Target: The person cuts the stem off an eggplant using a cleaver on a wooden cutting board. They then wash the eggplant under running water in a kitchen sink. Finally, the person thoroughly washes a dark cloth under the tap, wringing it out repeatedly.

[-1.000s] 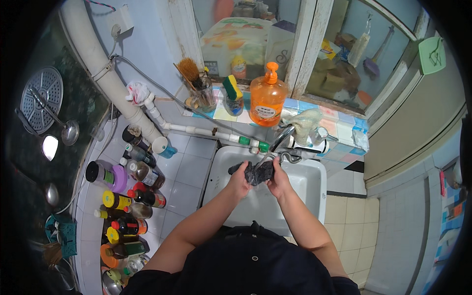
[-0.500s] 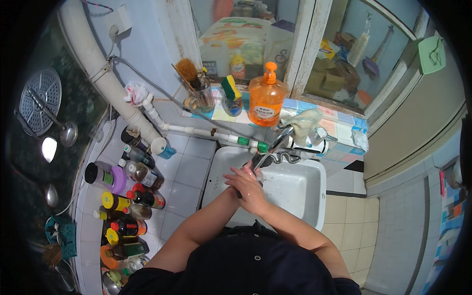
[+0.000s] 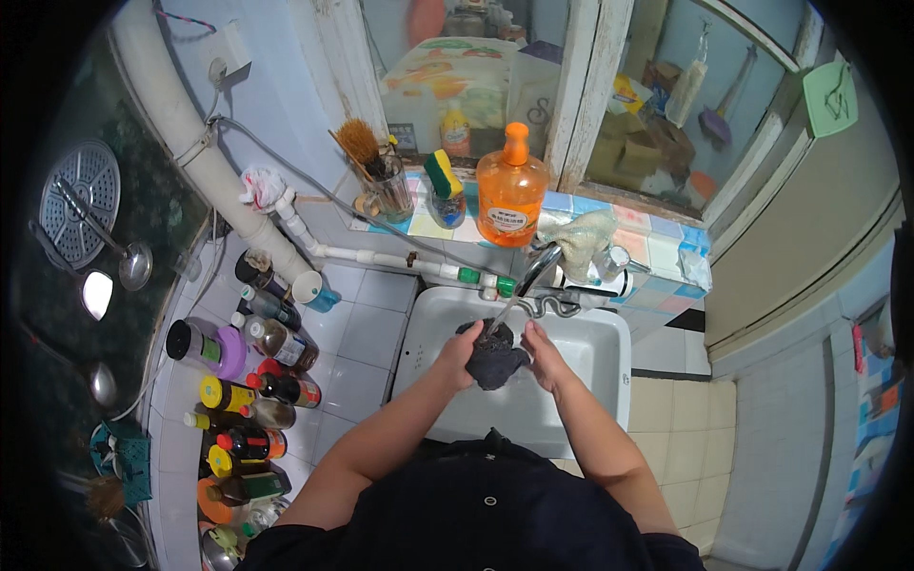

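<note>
A wet, dark grey cloth (image 3: pixel 497 365) is bunched up under the stream from the chrome tap (image 3: pixel 543 268), over the white sink (image 3: pixel 590 419). My left hand (image 3: pixel 457 360) grips the cloth along its left side. To the right of it, my right hand (image 3: pixel 549 362) has its fingers stretched out, close to the cloth's right edge; whether they touch it is hard to see. Water runs onto the upper part of the cloth, and its underside is hidden.
Behind the sink, a tiled ledge holds an orange pump bottle (image 3: pixel 511 190), a sponge (image 3: pixel 442 175) in a glass, a brush (image 3: pixel 358 143) and a pale rag (image 3: pixel 583 243) by the tap. Several sauce bottles (image 3: pixel 286 388) crowd the left counter. White pipes (image 3: pixel 381 257) cross the wall.
My hands were pressed together with the dark cloth mostly hidden between them. Now they have parted, the right hand has moved off to the right, and the cloth shows opened out under the water.
</note>
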Tool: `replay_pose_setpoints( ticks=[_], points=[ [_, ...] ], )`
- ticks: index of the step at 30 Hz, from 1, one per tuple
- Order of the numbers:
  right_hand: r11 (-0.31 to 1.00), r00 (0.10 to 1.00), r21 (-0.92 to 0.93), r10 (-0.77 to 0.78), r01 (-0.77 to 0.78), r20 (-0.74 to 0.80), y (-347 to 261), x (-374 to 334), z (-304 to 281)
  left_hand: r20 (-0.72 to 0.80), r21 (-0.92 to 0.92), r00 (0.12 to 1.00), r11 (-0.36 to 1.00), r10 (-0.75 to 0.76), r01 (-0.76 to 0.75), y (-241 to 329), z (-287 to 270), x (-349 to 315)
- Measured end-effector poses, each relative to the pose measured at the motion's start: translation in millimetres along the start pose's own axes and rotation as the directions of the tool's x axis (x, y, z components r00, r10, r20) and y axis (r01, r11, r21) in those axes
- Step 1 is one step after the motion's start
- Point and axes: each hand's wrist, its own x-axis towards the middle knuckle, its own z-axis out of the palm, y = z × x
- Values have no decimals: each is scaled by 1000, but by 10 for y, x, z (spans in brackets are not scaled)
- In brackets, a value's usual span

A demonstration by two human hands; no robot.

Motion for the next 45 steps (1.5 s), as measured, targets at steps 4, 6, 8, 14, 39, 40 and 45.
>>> replay_pose_setpoints(
  ticks=[4,6,8,14,39,40,45],
  points=[
    [887,904,360,128,-288,407,44,-52,-8,129,204,989,978,-73,46,139,330,-153],
    [793,804,496,-13,-354,594,24,42,-17,164,229,977,969,-135,95,163,396,-223],
    [715,839,634,-124,-295,530,-286,-82,179,216,226,961,966,-172,122,209,367,-279],
    [712,980,702,-157,28,121,-446,-163,406,167,229,975,967,-149,108,197,-120,-11],
    [957,960,-230,-220,178,-172,-671,-73,666,-58,277,992,957,108,-88,-81,-28,384],
    [958,918,-80,-286,275,-274,-564,93,526,-15,498,989,858,148,-121,-60,8,371],
    [747,970,635,-53,197,-239,-760,46,240,147,988,927,-6,344,-154,100,151,-57]
  ],
)
